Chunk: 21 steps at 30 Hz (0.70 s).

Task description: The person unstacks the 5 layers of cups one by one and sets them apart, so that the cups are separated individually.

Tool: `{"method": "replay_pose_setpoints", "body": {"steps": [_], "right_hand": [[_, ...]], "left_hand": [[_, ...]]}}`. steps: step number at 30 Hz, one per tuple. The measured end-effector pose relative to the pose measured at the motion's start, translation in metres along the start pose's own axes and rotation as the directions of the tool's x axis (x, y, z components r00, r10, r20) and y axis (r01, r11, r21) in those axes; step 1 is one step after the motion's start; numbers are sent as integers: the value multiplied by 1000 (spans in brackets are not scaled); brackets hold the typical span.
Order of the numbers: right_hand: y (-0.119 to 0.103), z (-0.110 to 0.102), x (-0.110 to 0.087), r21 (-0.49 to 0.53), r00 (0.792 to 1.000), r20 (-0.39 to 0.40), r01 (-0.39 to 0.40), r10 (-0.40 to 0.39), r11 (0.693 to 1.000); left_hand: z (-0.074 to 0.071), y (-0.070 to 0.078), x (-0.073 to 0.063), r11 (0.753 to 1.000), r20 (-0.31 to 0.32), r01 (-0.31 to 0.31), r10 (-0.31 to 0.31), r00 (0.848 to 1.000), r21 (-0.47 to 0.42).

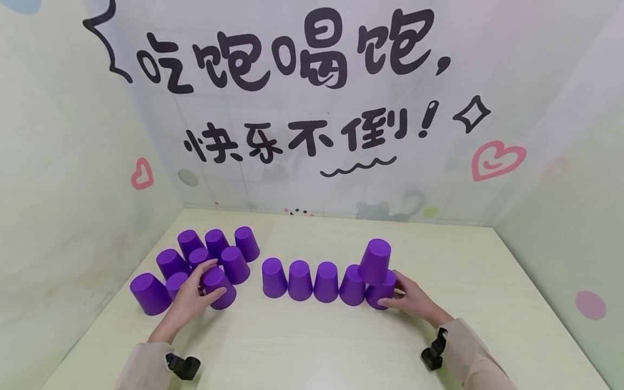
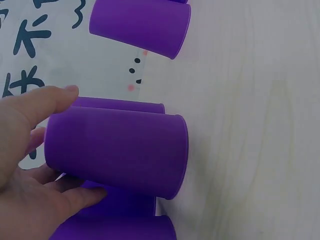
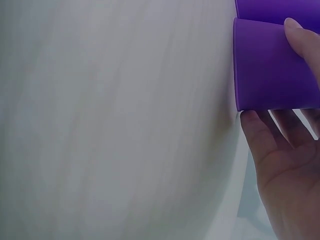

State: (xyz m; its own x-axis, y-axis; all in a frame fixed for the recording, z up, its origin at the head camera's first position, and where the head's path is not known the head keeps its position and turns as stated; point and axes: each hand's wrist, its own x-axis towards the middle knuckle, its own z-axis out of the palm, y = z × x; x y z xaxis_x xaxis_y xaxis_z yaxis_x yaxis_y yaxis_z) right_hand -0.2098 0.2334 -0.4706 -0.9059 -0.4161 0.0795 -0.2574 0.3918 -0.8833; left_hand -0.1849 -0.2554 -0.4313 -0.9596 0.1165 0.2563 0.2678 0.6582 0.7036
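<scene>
Purple cups stand upside down on the table, some in a loose cluster on the left and several in a row at the middle right. With thumb and fingers spread around its sides, my left hand [image 1: 189,299] holds the cluster's front cup [image 2: 117,152]. My right hand [image 1: 414,299] grips the cup at the row's right end [image 3: 275,67], thumb on the near side and fingers on the outer side. Above, one more cup [image 1: 375,261] sits across this end cup and its neighbour [image 1: 352,287]. The lower edge of the left-held cup appears at table level.
Other cluster cups, such as the left-front one [image 1: 150,295] and the back-right one [image 1: 247,245], stand close around the left hand. The row's leftmost cup [image 1: 274,279] stands to the right of the cluster. A printed wall [image 1: 273,189] rises behind the pale table [image 1: 312,346].
</scene>
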Motion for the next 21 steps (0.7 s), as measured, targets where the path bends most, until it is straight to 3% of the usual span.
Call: {"method": "replay_pose_setpoints", "body": {"steps": [5,13,17,21], "right_hand": [[0,0,0,-8,1000,-2,0,0,1000],[1,0,-1,-14,1000,-2,7,-7,1000],[1,0,-1,-17,1000,-1,5,-5,1000],[0,0,0,-20,1000,1,3,-3,1000]], "left_hand": [[-11,12,8,995,2,-95,95,995,25],[-30,46,35,984,9,-176,176,984,31],[-28,70,51,970,1,-243,243,970,9],[-14,93,67,955,4,-293,294,956,-37]]}}
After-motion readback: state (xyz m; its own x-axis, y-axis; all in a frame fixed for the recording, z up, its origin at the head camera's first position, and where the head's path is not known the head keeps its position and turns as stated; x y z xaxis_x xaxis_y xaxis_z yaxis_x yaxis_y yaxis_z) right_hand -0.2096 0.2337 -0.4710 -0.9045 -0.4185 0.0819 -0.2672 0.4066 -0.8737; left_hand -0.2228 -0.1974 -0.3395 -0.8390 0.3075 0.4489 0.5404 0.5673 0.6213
